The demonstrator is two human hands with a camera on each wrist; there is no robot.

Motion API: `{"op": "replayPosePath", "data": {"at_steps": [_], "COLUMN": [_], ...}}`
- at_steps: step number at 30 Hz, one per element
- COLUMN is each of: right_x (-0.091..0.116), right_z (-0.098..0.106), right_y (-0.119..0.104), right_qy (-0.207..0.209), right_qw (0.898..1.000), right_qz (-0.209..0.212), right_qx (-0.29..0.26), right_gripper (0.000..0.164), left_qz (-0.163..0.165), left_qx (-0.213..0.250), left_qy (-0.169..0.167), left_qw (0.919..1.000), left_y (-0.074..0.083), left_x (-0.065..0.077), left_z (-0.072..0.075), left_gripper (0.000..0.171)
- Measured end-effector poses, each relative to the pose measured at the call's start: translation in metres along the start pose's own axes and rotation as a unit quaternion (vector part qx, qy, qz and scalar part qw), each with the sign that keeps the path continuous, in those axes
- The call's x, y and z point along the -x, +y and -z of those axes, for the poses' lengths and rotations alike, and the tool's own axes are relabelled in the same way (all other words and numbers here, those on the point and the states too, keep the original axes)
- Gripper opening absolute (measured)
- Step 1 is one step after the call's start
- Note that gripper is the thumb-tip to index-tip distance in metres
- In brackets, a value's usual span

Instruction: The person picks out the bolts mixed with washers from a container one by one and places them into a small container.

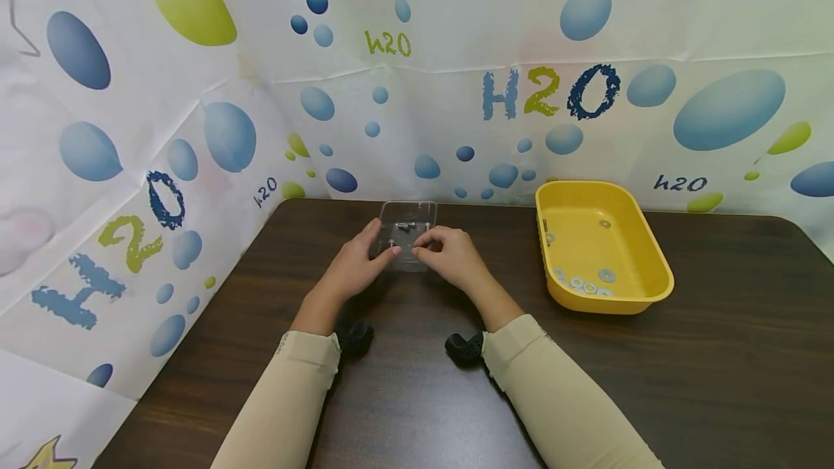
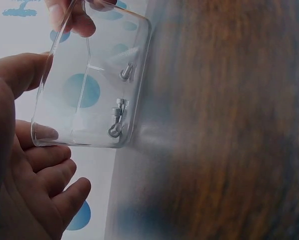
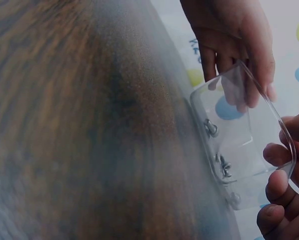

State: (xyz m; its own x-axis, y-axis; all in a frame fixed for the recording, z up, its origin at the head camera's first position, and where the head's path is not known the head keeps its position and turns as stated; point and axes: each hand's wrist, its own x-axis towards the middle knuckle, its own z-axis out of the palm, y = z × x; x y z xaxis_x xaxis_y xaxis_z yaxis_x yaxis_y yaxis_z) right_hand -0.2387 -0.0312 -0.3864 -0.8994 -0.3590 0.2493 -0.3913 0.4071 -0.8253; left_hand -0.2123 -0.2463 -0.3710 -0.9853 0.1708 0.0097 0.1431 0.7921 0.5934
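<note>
A clear plastic box (image 1: 409, 264) stands near the table's back edge, with several metal bolts (image 2: 116, 117) lying on its bottom. My left hand (image 1: 355, 259) holds the box's left side, its thumb at the near rim and its fingers along the outer wall. Across from it, my right hand (image 1: 452, 258) has its thumb and bent index finger close together at the right rim. The right wrist view shows those fingertips (image 3: 277, 183) pinching the box's edge. Both palms stay outside the box.
To the right stands a yellow plastic tub (image 1: 606, 302) with several flat washers (image 1: 589, 287) in it. Behind the brown table (image 1: 417, 411) hangs a white sheet (image 1: 449, 35) with blue and green drops. Dark wrist devices (image 1: 465, 349) sit at both cuffs.
</note>
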Motion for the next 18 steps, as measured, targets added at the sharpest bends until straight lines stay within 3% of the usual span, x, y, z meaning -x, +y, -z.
{"op": "replayPosePath", "data": {"at_steps": [10, 18], "right_x": [-0.0021, -0.0019], "right_z": [0.0022, 0.0064], "right_y": [-0.0006, -0.0012], "right_qy": [-0.006, -0.011], "right_qw": [1.0, 1.0], "right_qz": [-0.001, 0.007], "right_qx": [0.004, 0.005], "right_gripper": [0.012, 0.024], "left_qz": [0.005, 0.013], "left_qx": [0.004, 0.002], "left_qy": [0.002, 0.003], "left_qw": [1.0, 0.9999], "left_y": [0.0029, 0.0056], "left_x": [0.0006, 0.0006], "left_z": [0.0003, 0.0004], "left_gripper": [0.085, 0.085]}}
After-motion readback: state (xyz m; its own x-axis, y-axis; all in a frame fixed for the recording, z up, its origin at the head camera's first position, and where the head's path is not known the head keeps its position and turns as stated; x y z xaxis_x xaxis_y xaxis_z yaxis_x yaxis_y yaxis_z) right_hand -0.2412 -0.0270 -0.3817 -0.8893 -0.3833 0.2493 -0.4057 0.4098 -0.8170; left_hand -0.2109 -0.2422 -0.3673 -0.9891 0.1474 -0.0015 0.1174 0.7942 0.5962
